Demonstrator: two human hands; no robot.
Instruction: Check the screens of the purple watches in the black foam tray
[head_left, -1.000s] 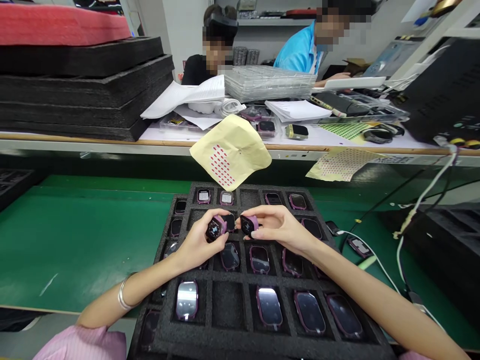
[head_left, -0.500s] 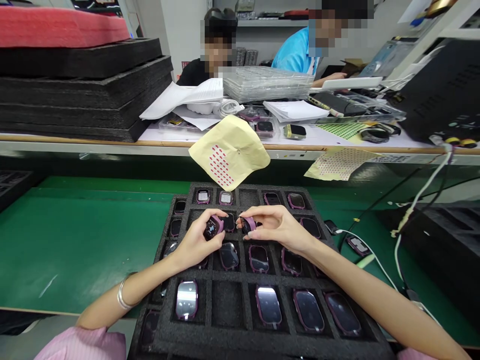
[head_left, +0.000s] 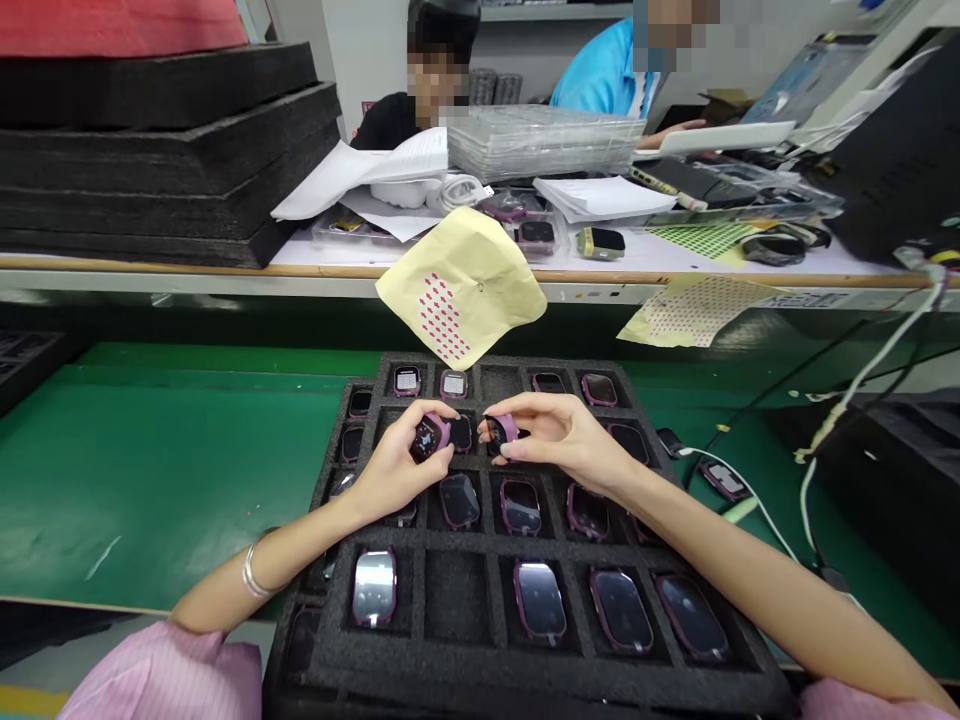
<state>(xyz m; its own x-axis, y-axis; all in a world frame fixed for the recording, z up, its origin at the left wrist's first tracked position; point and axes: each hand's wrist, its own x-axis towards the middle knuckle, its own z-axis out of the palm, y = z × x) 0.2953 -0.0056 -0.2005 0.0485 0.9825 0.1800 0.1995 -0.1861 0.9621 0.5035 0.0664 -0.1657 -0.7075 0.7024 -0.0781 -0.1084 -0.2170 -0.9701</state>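
A purple smartwatch (head_left: pixel 428 437) with a lit screen is held between the thumb and fingers of my left hand (head_left: pixel 396 462). My right hand (head_left: pixel 561 436) pinches a second purple smartwatch (head_left: pixel 500 432), turned partly on its side. Both hands are just above a black foam tray (head_left: pixel 457 660). Its compartments hold several more purple watches; a watch with a reflective screen (head_left: pixel 374 588) lies at the front left. Two watches at the back left, one of them a watch with a white screen (head_left: pixel 407 381), are lit. One front compartment (head_left: pixel 454 593) holds no watch.
A green work surface (head_left: pixel 187 470) lies under the tray. Yellow sticker sheets (head_left: pixel 463 290) hang from the shelf edge ahead. Black foam trays (head_left: pixel 165 170) are stacked at left. White cables (head_left: pixel 825 430) run at right. Two people sit beyond the shelf.
The view has tilted down slightly. My right hand has turned its watch a little, so more of its face shows. My left hand keeps its watch in nearly the same place.
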